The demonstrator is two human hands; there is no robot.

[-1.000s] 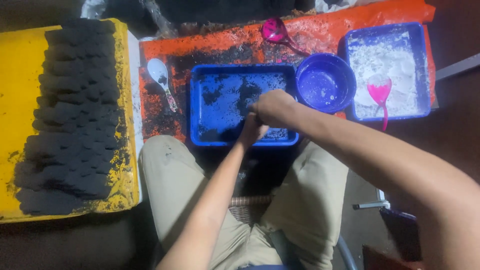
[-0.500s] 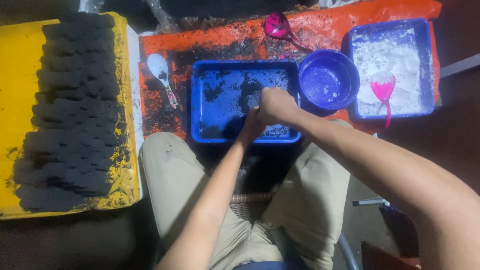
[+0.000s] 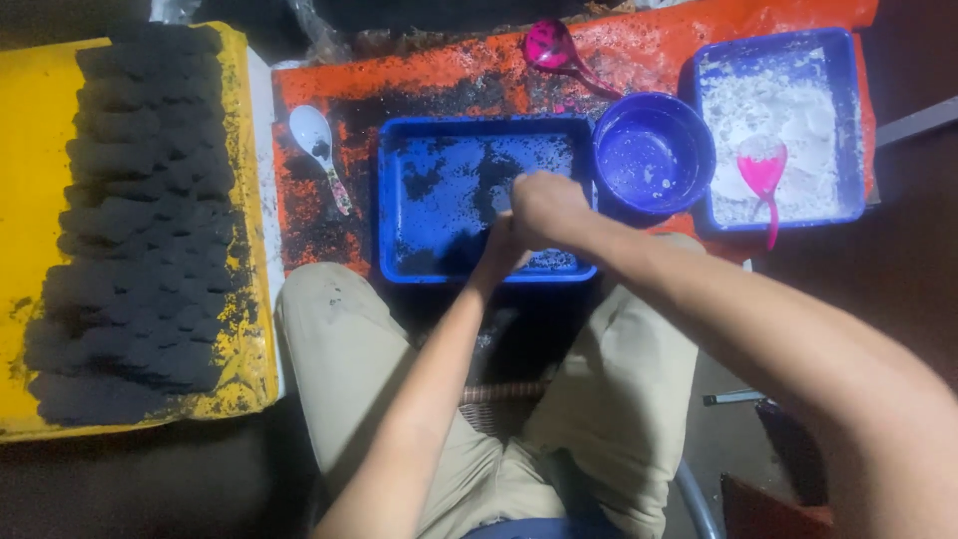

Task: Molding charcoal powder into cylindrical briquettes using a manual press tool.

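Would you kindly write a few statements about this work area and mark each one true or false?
1. Both hands, the left hand and the right hand, meet over the blue tray. True.
2. The white spoon lies inside the round blue bowl. False: it lies on the orange sheet, left of the tray.
3. Rows of black lumps sit on the yellow board. True.
4. The pink scoop rests in black powder. False: it rests in the blue bin of white powder.
5. The blue tray is clean. False: black powder dusts it.
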